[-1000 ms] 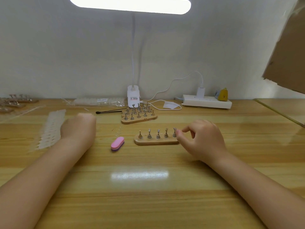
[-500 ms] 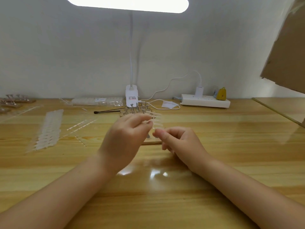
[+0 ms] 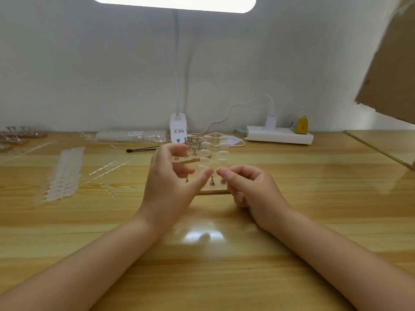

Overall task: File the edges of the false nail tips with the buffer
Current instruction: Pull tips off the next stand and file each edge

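A clear strip of false nail tips hangs in the air above the near wooden stand with its metal pegs. My right hand pinches the strip's lower end between thumb and forefinger. My left hand is beside it on the left, blurred. Its fingers are loosely curved and apart, and its thumb tip touches the strip's lowest left tip. The pink buffer is hidden behind my left hand.
A second peg stand sits just behind the strip. More nail tip strips lie at the left, with a black brush, a bag of tips, the lamp base and a power strip along the wall.
My left hand came from the left with the strip to the middle. My right hand left the stand and took the strip's end. My left fingers have since spread off the strip.
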### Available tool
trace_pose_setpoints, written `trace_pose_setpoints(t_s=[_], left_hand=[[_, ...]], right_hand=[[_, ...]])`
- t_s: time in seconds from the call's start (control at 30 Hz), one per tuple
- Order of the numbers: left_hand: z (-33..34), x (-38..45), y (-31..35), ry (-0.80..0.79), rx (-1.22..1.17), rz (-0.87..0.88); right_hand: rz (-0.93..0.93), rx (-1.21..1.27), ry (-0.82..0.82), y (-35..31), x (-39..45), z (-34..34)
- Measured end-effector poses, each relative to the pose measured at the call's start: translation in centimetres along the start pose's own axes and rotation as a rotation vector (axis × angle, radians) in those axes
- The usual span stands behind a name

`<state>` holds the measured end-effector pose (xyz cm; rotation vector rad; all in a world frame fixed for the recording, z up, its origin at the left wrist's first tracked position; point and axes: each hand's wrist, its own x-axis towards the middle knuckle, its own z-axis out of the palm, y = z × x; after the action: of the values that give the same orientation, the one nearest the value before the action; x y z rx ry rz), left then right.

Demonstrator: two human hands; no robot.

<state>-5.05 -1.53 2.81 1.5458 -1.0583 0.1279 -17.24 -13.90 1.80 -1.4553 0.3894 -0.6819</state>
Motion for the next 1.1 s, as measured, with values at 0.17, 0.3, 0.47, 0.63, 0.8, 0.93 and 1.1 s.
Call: trace_pose_setpoints(t_s=[0.17,0.3,0.47,0.63,0.8,0.93,1.1], left_hand=[[0.4,0.1,-0.2,-0.24,-0.221,-0.35],[0.5,-0.1,-0.4,-0.248,-0.205,-0.284],[0.6,-0.1,-0.3,-0.179,-0.205,-0.331],[0.5,-0.2,-0.5,-0.146,-0.171,-0.316],[0.4,-0.3,-0.7,-0.154,-0.054,-0.254],[0.1,0.1,-0.3,-0.23,-0.203,-0.31],[-0.5,0.5,-0.2,-0.458,-0.387,-0.409]], right_hand=[[-0.049,-0.076,-0.04,0.2,-0.2,0.2],[-0.09,-0.098,-0.029,0.1,-0.3,0.2],[-0.14,-0.107,-0.019,0.3,-0.4,0.3],[-0.317,-0.369,0.062,0.1,-0.7,0.4],[-0.472,-0.581,0.008,0.2,-1.1,0.8],[-0.218,-0.368,0.003,0.1,-0.6,0.5],[0.103,-0.054,-0.289,-0.7,0.1,-0.5]])
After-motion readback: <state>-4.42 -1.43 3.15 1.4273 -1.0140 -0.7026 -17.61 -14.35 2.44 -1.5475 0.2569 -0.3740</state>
